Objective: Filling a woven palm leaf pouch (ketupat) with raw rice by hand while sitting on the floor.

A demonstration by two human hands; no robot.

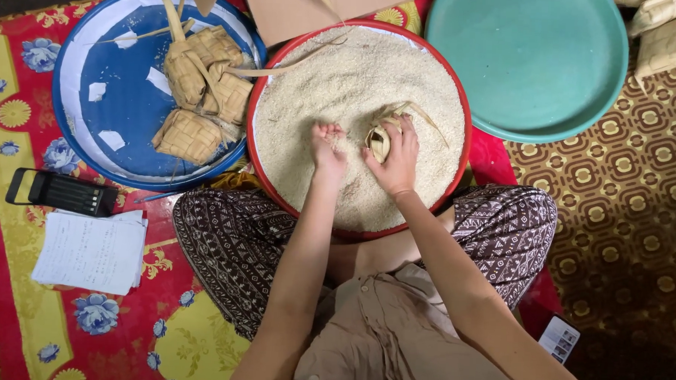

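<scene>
The person sits cross-legged on a patterned floor mat [22, 224] with a red-rimmed round tray [260, 97] of raw white rice [342, 85] drawn up against the knees. The right hand [396, 159] holds a woven palm-leaf pouch [379, 139] upright in the rice, fingers wrapped closed around its side so that the open mouth faces up; loose leaf strips trail from it over the grains. The left hand [329, 147], just beside it, is cupped and pinched closed on a small heap of rice, poised at the pouch's opening. Judging from this, the pouch in hand is in the middle of being filled: it is neither visibly full nor sealed, though how much rice is inside cannot be seen. To the person's left, a blue round tray [116, 107] carries three or four pouches [203, 88] piled together; whether those are filled or waiting empty cannot be told from here. Above and to the right, a teal tray [537, 62] lies bare, and more woven pouches [669, 37] show at the top right corner of the view. So the work looks to be partway, with several pouches handled and plenty of rice left in the tray. A dark handheld device [61, 193] and a stack of paper sheets [92, 252] lie on the mat by the left knee, and a phone [559, 338] lies near the right thigh.
</scene>
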